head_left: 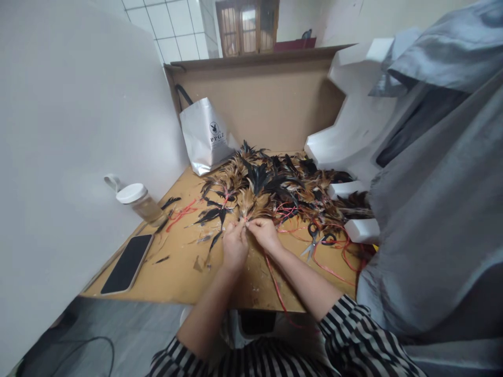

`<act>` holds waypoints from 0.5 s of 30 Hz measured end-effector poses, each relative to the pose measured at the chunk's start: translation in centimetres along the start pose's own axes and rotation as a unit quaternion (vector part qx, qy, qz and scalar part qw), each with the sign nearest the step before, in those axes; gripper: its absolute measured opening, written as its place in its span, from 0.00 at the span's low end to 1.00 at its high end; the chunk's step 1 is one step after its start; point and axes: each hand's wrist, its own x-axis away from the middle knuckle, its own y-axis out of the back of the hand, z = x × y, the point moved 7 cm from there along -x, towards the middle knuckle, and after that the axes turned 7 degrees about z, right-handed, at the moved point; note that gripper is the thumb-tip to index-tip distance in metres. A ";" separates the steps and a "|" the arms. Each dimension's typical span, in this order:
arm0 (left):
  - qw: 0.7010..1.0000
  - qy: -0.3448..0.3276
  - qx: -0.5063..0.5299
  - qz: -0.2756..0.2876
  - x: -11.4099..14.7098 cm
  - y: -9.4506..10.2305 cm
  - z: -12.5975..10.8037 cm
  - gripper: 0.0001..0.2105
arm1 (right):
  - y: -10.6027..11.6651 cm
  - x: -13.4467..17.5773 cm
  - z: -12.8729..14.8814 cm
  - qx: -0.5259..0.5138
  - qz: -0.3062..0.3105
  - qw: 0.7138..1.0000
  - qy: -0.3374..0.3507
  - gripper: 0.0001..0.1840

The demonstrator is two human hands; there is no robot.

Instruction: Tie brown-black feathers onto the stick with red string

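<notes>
Feather bunch (248, 201) sits abt mid-surface (176, 277), fanned twd 12 o'clock from the hands. Left hand (234, 243) has fingers closed on its base; right hand (265, 233) pinches same spot, thumb & fingertips nearly together, tho can't tell if on quills or tie.

Feather pile (314, 180) crowds 11 to 2 o'clock, right behind the bunch, so room's tight that way. Cardboard panel (267, 99) walls off the far edge at 12; silver bag (206, 136) leans near it at 11. White panel (90, 131) bounds the left edge, 9 to 10. Jar w/ white lid (137, 201) is by that edge at approx 9:30, phone (128, 263) near the front-left corner at 8.

Most room: 7 to 8 o'clock, just loose feather bits there. Scissors (313, 243), blades apart, lie at 3 amid red string; gray cloth (432, 225) hangs past them, covering the right edge. Red string (277, 283) runs to 5 o'clock & drops over the front edge.
</notes>
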 end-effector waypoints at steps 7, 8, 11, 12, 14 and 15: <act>0.999 -0.007 -0.050 -0.009 0.8 0.0 -1.0 0.20 | 0.1 0.1 -0.1 0.035 -0.003 0.999 -0.015 0.16; 0.998 0.000 -0.057 -0.013 0.9 0.0 -1.1 0.22 | 0.2 0.1 0.0 0.038 -0.005 0.999 -0.021 0.15; 0.997 0.018 -0.073 -0.014 1.1 0.1 -1.4 0.29 | 0.4 0.3 0.5 0.059 -0.011 0.998 -0.023 0.17; 0.997 0.016 -0.078 -0.013 1.1 0.1 -1.6 0.29 | 0.5 0.3 0.7 0.071 -0.014 0.997 -0.022 0.18; 0.997 -0.002 -0.079 -0.012 1.0 0.0 -2.0 0.29 | 0.7 0.4 1.0 0.092 -0.021 0.995 -0.019 0.21; 0.997 -0.010 -0.076 -0.012 1.0 -0.1 -2.2 0.28 | 0.8 0.4 1.1 0.099 -0.024 0.995 -0.017 0.21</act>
